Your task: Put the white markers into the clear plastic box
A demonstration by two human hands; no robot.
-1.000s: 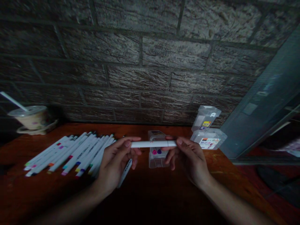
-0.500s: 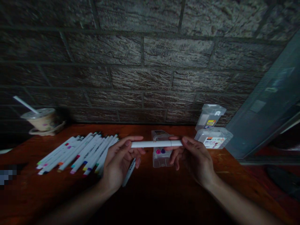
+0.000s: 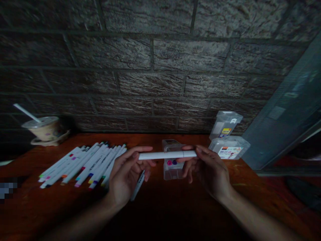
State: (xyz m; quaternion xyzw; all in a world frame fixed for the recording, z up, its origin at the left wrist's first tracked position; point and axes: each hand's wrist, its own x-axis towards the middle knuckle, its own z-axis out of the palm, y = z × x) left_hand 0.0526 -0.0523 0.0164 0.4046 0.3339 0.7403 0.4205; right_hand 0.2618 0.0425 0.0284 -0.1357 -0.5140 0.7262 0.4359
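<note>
Although the view has shifted slightly, the white marker (image 3: 162, 155) is still held level between both hands, above the table (image 3: 144, 138) and partly across the clear case (image 3: 173, 173). Its ends are pinched by nearly closed fingers of the left hand (image 3: 122, 184) and right hand (image 3: 217, 175); neither grip has been released.

At nine o'clock in the view, a lidded drink cup (image 3: 47, 130), upright in a pale carrier (image 3: 41, 143), with a white straw (image 3: 27, 112) slanting toward ten o'clock. Across twelve o'clock, a dark wall (image 3: 160, 80) of rough blocks. At three o'clock, a slanting grey-blue frame (image 3: 273, 120). At four o'clock, a dark shape (image 3: 304, 192), too dim to name, above reddish floor (image 3: 272, 189). Across six o'clock, a reddish-brown tabletop (image 3: 247, 184), deeply shadowed.
</note>
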